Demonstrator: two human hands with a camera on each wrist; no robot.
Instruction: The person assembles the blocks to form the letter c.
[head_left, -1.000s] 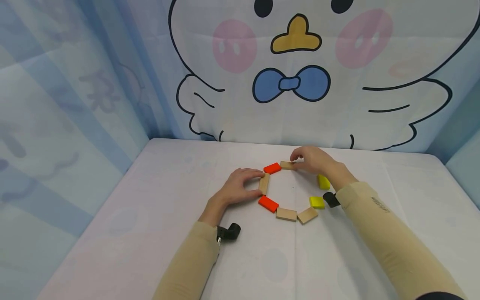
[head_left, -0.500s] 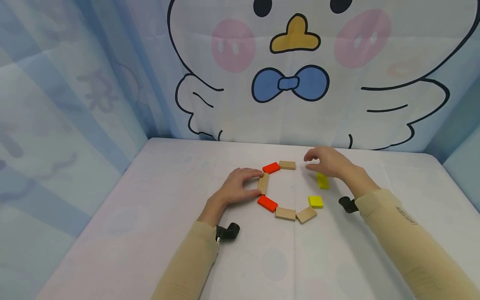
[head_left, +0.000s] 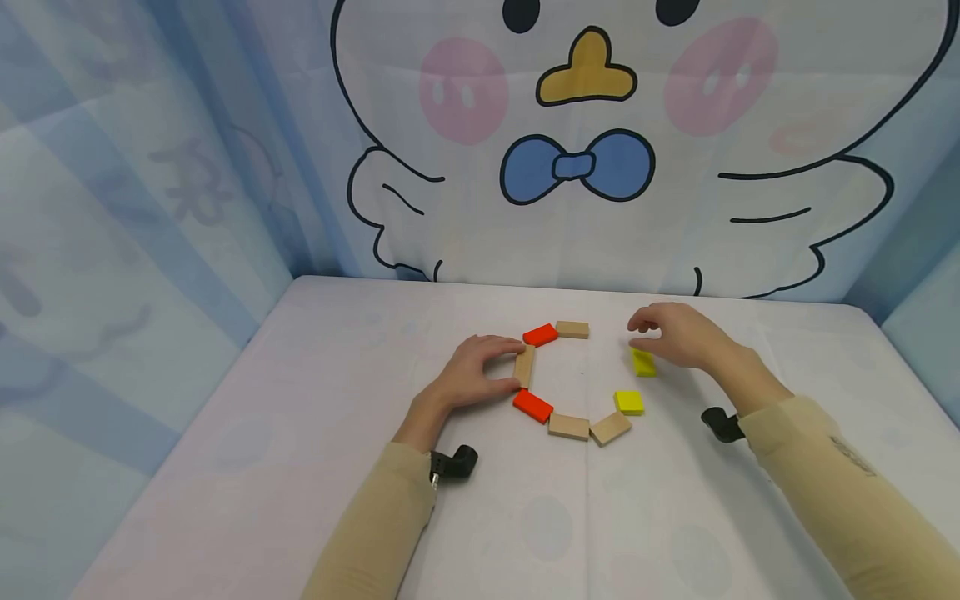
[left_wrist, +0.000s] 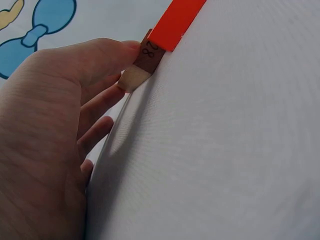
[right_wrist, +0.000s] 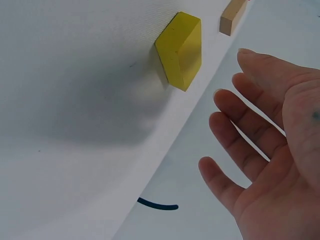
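On the white-covered table, flat wooden, red and yellow blocks form an open ring. My left hand [head_left: 472, 371] pinches the plain wooden block [head_left: 524, 367] on the ring's left side between thumb and fingers. In the left wrist view, dark figures show on this wooden block [left_wrist: 144, 56], against a red block [left_wrist: 177, 22]. My right hand [head_left: 678, 333] hovers just behind and right of the upper yellow block [head_left: 643, 363], holding nothing. In the right wrist view its fingers are loosely bent, apart from that yellow block [right_wrist: 175, 50].
Another red block [head_left: 540, 335] and a wooden block [head_left: 572, 330] make up the ring's far side. Two wooden blocks [head_left: 568, 427] and a second yellow block [head_left: 629, 403] lie nearer. A curtain [head_left: 577, 242] with a cartoon bird hangs behind the table's back edge.
My right hand has let go of the far wooden block and moved right, near the upper yellow block. The left hand stays at its block.
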